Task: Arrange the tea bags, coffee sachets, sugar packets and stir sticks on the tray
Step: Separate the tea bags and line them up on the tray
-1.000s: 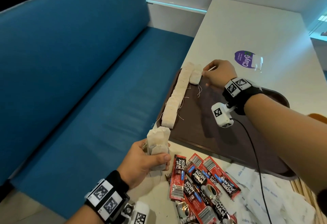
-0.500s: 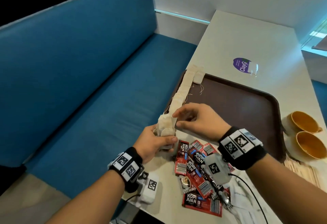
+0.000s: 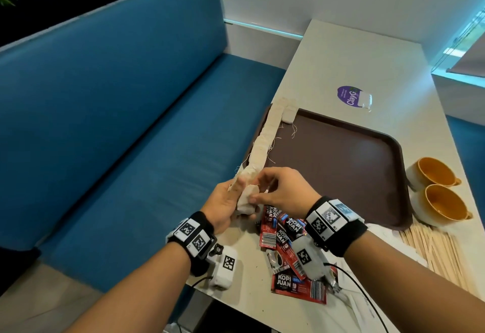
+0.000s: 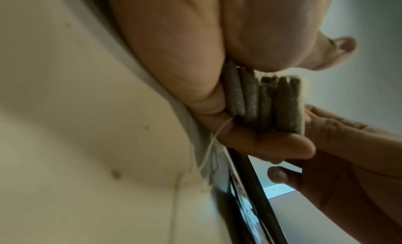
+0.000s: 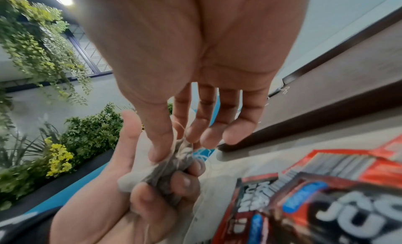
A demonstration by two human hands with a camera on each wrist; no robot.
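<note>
My left hand (image 3: 231,201) grips a stack of several beige tea bags (image 3: 246,198) upright near the table's left edge, just short of the brown tray (image 3: 341,164). The stack (image 4: 265,103) shows edge-on in the left wrist view. My right hand (image 3: 275,190) pinches the top of one tea bag (image 5: 174,155) in that stack between thumb and forefinger. A row of tea bags (image 3: 265,138) lies along the tray's left rim, with one more (image 3: 288,116) beside its far end. Red coffee sachets (image 3: 286,243) lie heaped under my right wrist.
Wooden stir sticks (image 3: 435,248) and white sugar packets (image 3: 367,303) lie at the near right of the table. Two orange-lined cups (image 3: 438,190) stand right of the tray. A purple sticker (image 3: 350,96) is beyond it. A blue bench (image 3: 118,127) runs along the left.
My right hand came back from the far end of the tray to the stack in my left hand and took hold of a tea bag. The head view shifted right.
</note>
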